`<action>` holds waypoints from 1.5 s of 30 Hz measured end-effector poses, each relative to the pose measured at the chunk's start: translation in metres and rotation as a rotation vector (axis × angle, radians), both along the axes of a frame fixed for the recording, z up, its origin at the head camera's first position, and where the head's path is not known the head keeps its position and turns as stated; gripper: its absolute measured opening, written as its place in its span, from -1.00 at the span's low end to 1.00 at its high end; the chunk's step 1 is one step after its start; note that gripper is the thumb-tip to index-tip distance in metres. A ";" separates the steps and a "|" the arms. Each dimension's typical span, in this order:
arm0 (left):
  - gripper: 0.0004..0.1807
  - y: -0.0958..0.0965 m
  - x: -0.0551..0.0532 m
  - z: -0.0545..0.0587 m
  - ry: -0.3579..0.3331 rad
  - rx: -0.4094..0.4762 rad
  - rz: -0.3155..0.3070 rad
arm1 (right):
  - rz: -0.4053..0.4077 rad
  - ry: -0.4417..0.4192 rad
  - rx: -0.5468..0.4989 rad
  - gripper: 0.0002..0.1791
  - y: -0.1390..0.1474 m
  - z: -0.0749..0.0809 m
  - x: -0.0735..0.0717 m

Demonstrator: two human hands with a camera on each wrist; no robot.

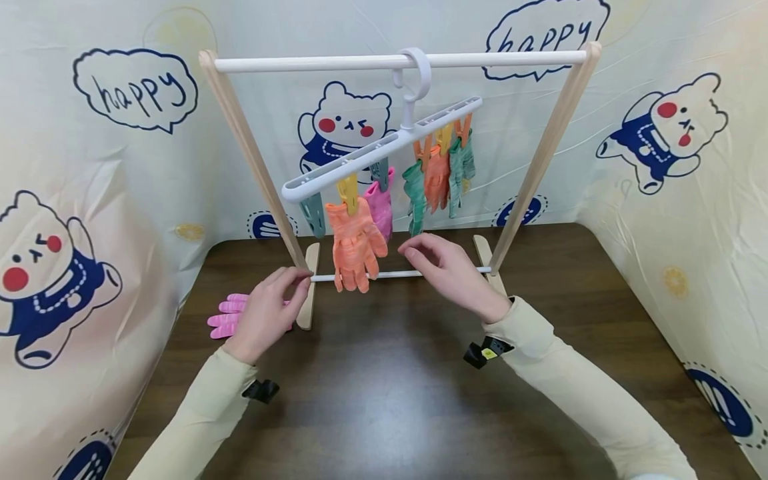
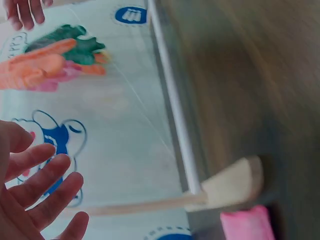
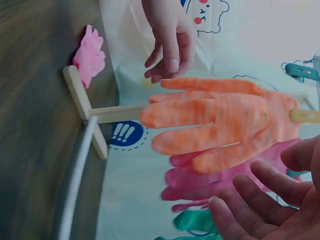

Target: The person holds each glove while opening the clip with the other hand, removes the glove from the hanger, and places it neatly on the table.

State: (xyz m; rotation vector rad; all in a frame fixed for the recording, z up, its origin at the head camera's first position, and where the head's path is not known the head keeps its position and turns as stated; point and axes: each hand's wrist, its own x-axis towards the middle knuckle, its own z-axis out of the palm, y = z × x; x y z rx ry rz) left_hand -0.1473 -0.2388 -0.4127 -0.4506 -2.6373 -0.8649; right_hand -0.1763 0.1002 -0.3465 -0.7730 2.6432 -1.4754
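Observation:
My left hand (image 1: pixel 267 313), fingers loosely bent and holding nothing, hovers by the rack's left foot. Partly hidden behind it, a pink glove (image 1: pixel 225 323) lies on the table. To the right of the hanging orange glove (image 1: pixel 357 243) is my right hand (image 1: pixel 450 273), its relaxed fingers also bare in the right wrist view. A yellow clothespin (image 1: pixel 348 190) clips that glove by its cuff to the white hanger (image 1: pixel 342 167). Behind it hangs another pink glove (image 1: pixel 379 207). Farther back, green gloves (image 1: pixel 459 173) and a second orange glove (image 1: pixel 437 177) hang from clothespins.
The hanger hooks over the white top rod (image 1: pixel 300 64) of a rack with wooden posts (image 1: pixel 543 157). A white lower rod (image 1: pixel 399 274) joins its feet. One blue-green clothespin (image 1: pixel 313 215) hangs without a glove. Printed cloth (image 1: pixel 144 160) surrounds the brown table (image 1: pixel 372 393).

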 end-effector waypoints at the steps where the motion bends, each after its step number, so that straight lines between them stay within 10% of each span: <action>1: -0.74 0.003 0.000 0.003 0.006 0.014 -0.007 | 0.003 0.004 -0.003 -0.71 -0.002 0.003 0.000; 16: -0.69 0.038 -0.001 0.025 0.012 0.284 -0.053 | 0.029 0.087 0.005 -0.71 -0.015 0.023 -0.003; 45: -0.65 0.076 -0.013 0.045 0.030 0.469 -0.062 | 0.072 0.225 -0.089 -0.70 -0.032 0.062 -0.016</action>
